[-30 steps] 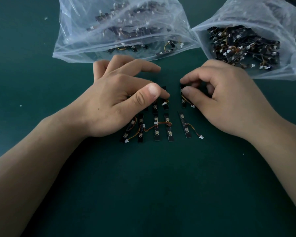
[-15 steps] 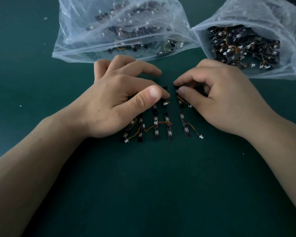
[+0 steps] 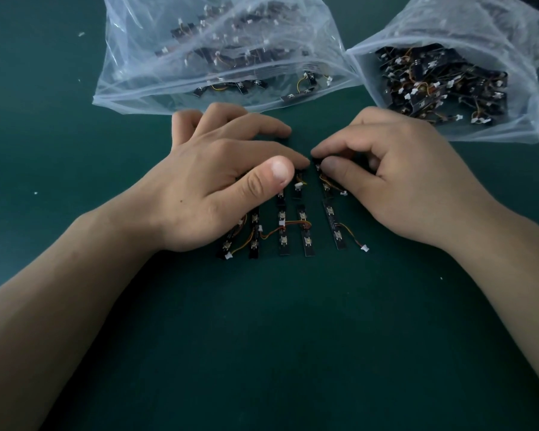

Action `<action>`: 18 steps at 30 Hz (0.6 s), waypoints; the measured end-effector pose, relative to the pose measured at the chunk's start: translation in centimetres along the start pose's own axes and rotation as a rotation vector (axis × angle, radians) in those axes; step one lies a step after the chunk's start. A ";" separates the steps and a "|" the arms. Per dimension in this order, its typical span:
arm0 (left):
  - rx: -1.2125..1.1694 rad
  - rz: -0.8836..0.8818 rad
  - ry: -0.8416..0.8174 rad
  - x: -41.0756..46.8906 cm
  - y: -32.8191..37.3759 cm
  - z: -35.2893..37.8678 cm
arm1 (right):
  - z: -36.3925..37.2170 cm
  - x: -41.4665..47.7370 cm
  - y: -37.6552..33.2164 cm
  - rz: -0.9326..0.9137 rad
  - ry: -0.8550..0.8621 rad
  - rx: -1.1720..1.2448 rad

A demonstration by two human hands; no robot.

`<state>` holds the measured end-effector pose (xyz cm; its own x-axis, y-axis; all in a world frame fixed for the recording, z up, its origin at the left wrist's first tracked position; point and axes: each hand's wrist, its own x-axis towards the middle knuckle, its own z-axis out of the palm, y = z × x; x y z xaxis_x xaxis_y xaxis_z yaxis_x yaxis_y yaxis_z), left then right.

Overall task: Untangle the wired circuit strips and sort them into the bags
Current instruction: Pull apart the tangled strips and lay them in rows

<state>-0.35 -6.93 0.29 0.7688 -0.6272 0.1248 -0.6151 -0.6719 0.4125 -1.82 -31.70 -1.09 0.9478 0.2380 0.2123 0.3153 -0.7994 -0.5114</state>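
Several black circuit strips (image 3: 283, 231) with orange wires and white plugs lie side by side on the green mat, partly under my hands. My left hand (image 3: 218, 185) rests flat over the left strips, fingers spread and pressing down. My right hand (image 3: 395, 178) pinches the upper end of one strip (image 3: 324, 181) between thumb and forefinger. A separate strip (image 3: 335, 228) with a loose wire lies just below it. Two clear plastic bags hold more strips: the left bag (image 3: 156, 73) behind my left hand, the right bag (image 3: 511, 113) behind my right hand.
The green mat (image 3: 277, 337) spreads wide toward me below the strips. Small white specks (image 3: 35, 193) dot the mat at the left. The bags' open mouths face my hands.
My right hand has slid left with the pinched strip, bringing its top end close to my left forefinger. My left hand has stayed on the strips.
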 end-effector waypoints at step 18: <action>-0.219 -0.343 0.535 0.3 -1.8 -0.2 | -1.1 -0.4 0.7 -0.006 0.000 -0.051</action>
<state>1.07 -5.81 -0.26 0.9296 -0.0728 0.3612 -0.3145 -0.6676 0.6748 -2.05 -32.95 -0.64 0.9459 0.2430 0.2148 0.3181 -0.8249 -0.4673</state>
